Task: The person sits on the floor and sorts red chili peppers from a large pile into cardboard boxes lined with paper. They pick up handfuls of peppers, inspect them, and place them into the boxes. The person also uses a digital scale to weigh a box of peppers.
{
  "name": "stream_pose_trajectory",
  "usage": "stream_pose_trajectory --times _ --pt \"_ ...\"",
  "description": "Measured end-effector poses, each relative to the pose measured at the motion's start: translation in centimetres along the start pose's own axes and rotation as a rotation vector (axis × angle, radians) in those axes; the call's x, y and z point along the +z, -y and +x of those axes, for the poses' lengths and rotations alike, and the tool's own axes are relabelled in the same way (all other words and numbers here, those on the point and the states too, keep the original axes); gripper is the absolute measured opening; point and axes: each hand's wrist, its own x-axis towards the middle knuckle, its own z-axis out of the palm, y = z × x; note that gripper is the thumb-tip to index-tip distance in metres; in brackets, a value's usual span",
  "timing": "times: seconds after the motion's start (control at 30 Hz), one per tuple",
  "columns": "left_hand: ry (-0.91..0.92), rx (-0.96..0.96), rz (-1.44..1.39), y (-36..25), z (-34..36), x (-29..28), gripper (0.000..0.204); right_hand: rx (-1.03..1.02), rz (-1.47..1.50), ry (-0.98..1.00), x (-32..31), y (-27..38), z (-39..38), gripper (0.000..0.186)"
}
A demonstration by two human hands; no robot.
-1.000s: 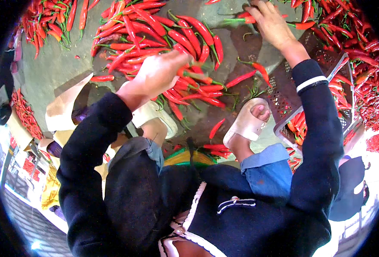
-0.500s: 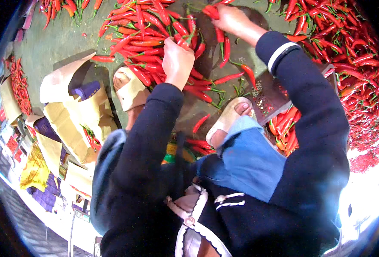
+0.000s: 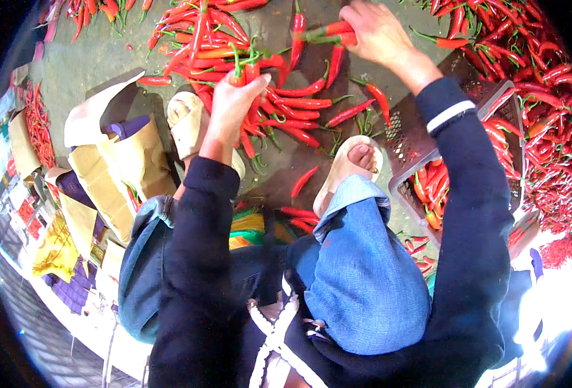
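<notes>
My left hand [image 3: 234,107] is closed on red chilli peppers [image 3: 250,67] whose green stems stick up past the thumb. It is over the near part of a loose chilli pile [image 3: 218,46] on the floor. Off to the right, my right hand [image 3: 380,32] grips more red chillies [image 3: 339,31], their stem ends pointing left and blurred. A few single chillies [image 3: 378,102] lie on the floor between that hand and my right foot.
A plastic crate [image 3: 402,178] holding chillies stands beside my right foot [image 3: 354,161]. Beyond it rises a large chilli heap [image 3: 551,129]. On the left is a paper-lined purple basket [image 3: 121,168] by my left foot [image 3: 186,119]. Another chilli pile [image 3: 37,126] lies further left.
My left hand has moved left and a little nearer. My right hand has shifted right, still gripping chillies. More of the crate beside my right foot now shows.
</notes>
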Motion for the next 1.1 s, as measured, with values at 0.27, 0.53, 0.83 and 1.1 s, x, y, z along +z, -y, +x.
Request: stream_pose_trajectory --times 0.27,0.53,0.83,1.1 --pt "-0.051 0.053 -0.051 -1.2 4.2 0.7 0.010 0.296 0.770 0.363 2.2 -1.8 3.6 0.046" --pt "-0.214 0.086 0.859 -0.5 9.7 5.3 0.047 0.700 0.246 0.276 1.2 3.7 6.6 0.035" --pt "-0.042 -0.052 0.088 0.1 7.2 1.3 0.022 0.610 0.221 0.212 3.7 5.3 7.1 0.039" --pt "-0.286 0.235 -0.193 -3.7 6.0 -7.7 0.015 0.488 0.124 0.154 4.8 5.8 6.1 0.027"
